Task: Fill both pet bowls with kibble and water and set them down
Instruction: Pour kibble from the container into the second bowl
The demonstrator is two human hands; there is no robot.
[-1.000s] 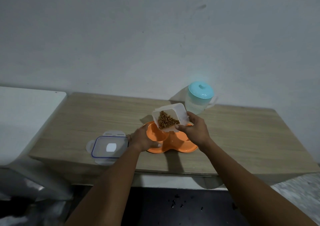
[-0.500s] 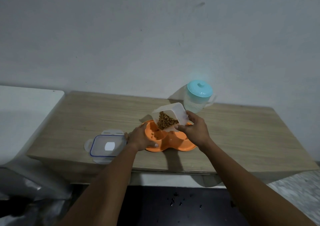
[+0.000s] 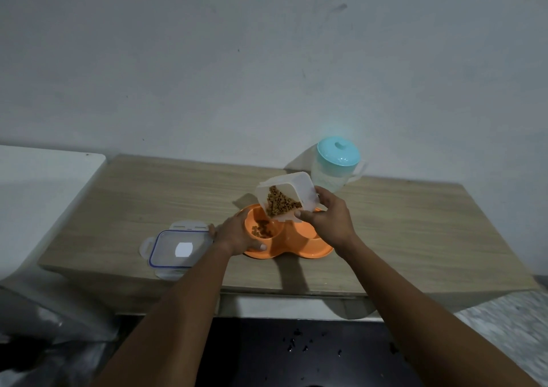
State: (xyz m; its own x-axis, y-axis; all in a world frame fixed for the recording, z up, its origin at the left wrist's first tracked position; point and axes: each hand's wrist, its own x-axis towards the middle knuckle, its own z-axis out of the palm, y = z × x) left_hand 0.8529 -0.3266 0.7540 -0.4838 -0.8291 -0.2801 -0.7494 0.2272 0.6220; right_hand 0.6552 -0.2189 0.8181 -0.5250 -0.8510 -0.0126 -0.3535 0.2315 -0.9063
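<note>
Head camera looks down on a wooden table (image 3: 415, 238) standing against a pale wall (image 3: 267, 60). The right hand (image 3: 329, 223) grasps a white translucent container (image 3: 299, 192) and holds it in the air, tilted, with the open mouth turned down and to the left. The thumb lies on the near edge of the mouth and the other fingers reach round the back. Brown kibble (image 3: 280, 201) is gathered in the low corner of the container, at the mouth.

Directly under the mouth is the left compartment of an orange double bowl (image 3: 296, 247), which rests on the table near the front edge. Some pieces of kibble lie in this compartment. The right compartment is partly covered by the right hand, so I cannot tell what is in it.

The left hand (image 3: 237, 235) grips the left rim of the double bowl: the thumb presses on the near rim and the fingers bend round the outer side. Just beside this hand, to the left, a clear lid (image 3: 178, 246) with a blue seal lies flat on the table.

A pitcher (image 3: 335, 173) with a teal cover stands upright at the back of the table, behind the container. Its content I cannot tell. At the far left is a white surface (image 3: 44, 194), and below the table a dark floor (image 3: 296, 357) with small specks.
</note>
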